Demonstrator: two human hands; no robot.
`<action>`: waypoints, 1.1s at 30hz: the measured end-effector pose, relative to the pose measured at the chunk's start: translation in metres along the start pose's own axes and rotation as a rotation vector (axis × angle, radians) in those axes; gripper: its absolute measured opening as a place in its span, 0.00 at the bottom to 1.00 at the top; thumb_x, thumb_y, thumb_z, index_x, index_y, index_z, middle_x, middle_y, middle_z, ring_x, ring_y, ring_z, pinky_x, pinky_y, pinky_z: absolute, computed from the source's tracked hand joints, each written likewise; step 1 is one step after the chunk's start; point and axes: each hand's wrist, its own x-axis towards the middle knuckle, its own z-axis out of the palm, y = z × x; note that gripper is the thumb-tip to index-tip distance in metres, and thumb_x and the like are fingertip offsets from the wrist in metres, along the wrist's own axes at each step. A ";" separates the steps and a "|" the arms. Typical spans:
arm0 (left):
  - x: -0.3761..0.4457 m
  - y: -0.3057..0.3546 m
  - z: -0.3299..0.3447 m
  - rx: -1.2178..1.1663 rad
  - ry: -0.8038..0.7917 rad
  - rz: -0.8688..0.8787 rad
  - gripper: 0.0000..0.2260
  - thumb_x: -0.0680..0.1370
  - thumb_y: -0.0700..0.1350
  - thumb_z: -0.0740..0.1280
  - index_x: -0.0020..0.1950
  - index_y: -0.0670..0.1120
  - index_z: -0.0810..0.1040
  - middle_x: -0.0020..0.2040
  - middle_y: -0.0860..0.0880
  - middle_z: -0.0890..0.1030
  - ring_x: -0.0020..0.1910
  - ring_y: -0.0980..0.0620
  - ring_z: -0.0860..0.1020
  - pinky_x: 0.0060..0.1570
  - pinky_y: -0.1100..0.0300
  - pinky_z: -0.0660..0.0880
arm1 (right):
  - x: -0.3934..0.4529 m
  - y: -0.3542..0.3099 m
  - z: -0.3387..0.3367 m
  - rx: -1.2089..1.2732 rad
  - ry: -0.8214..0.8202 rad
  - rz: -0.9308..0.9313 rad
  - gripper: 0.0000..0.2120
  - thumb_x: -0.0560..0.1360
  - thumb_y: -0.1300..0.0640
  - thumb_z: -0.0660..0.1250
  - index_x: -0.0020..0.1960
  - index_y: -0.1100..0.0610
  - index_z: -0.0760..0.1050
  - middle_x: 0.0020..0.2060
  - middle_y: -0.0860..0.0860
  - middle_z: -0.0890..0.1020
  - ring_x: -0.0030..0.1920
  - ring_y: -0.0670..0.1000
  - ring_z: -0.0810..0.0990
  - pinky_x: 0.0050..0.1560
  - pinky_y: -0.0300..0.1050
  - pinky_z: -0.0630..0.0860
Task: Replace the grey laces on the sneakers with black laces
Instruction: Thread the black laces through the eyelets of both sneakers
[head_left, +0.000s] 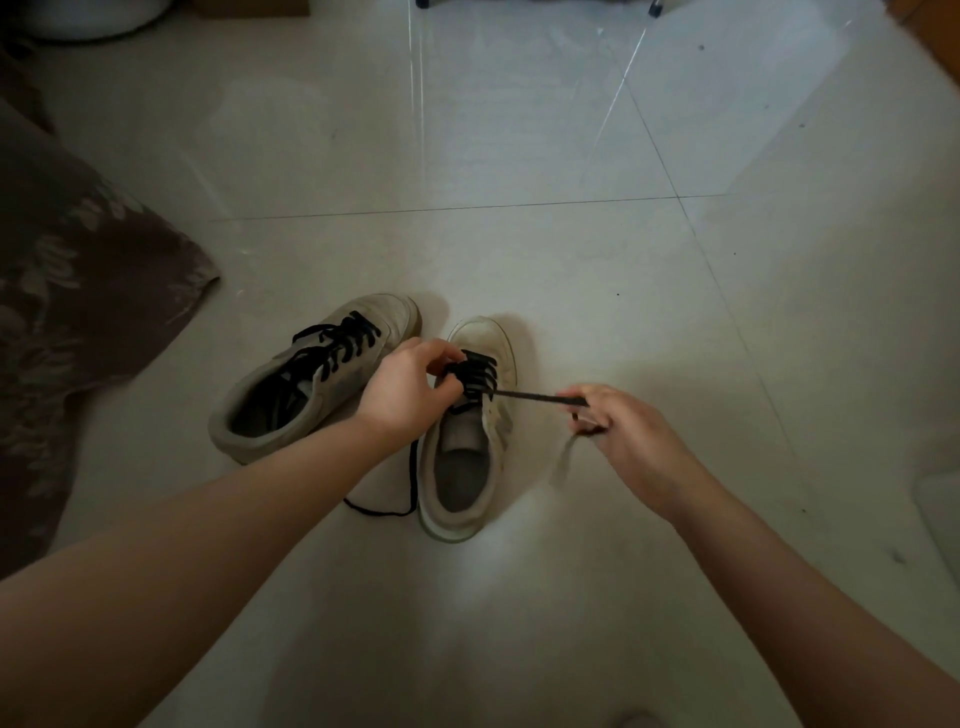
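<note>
From the head camera, two beige sneakers sit side by side on the tiled floor. The left sneaker already carries a full run of black lacing. The right sneaker is laced only over its front eyelets, the rows nearer the ankle not yet filled.

The step in hand looks like drawing the black lace through an eyelet. The left hand curls over the laced rows and pinches there, steadying the shoe, while the right hand holds the free end in a closed grip and pulls it taut, out to the right of the shoe. To do it well, keep the pull level and the lace flat — not twisted — and match its length to the other end, which trails loose on the floor by the heel. A patterned brown cloth lies well to the left.
</note>
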 end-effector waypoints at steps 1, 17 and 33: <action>0.000 0.000 0.001 0.002 0.007 -0.004 0.10 0.76 0.42 0.67 0.57 0.48 0.79 0.50 0.52 0.75 0.48 0.59 0.74 0.49 0.66 0.69 | 0.002 -0.004 0.005 0.126 -0.019 0.018 0.17 0.80 0.62 0.54 0.39 0.60 0.78 0.47 0.53 0.82 0.48 0.49 0.78 0.57 0.45 0.71; -0.004 0.009 0.008 0.043 0.014 -0.058 0.09 0.76 0.45 0.65 0.55 0.53 0.79 0.51 0.53 0.77 0.48 0.55 0.78 0.47 0.53 0.78 | -0.003 -0.028 0.022 0.586 -0.045 0.300 0.17 0.79 0.56 0.56 0.32 0.54 0.59 0.23 0.48 0.62 0.22 0.46 0.61 0.26 0.39 0.69; -0.035 0.035 -0.008 -0.091 -0.218 0.148 0.21 0.73 0.60 0.66 0.54 0.44 0.79 0.48 0.47 0.81 0.50 0.50 0.78 0.51 0.58 0.73 | 0.014 -0.066 0.053 0.274 -0.122 0.038 0.14 0.81 0.59 0.56 0.39 0.60 0.71 0.45 0.57 0.83 0.53 0.55 0.82 0.39 0.36 0.78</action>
